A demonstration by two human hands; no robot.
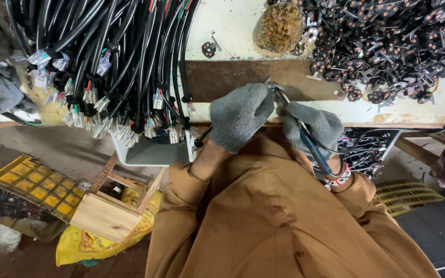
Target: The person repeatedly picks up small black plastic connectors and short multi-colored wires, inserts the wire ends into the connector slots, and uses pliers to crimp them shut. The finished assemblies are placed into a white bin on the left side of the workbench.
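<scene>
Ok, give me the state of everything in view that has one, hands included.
left hand: gloved, closed on a black cable end.
right hand: gloved, gripping a blue-handled tool, tip at the cable end.
cable bundle: piled on the bench, clear connectors hanging over the edge.
small black parts: loose heap on the bench.
wooden crate: tilted on the floor, open.
yellow tray: on the floor, lying flat.

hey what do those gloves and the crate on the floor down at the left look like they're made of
The gloves on the left hand and right hand look like grey knitted fabric, matte, with a ribbed weave. The small crate looks like bare, unfinished wood: pale boards with visible grain and slats.
</scene>
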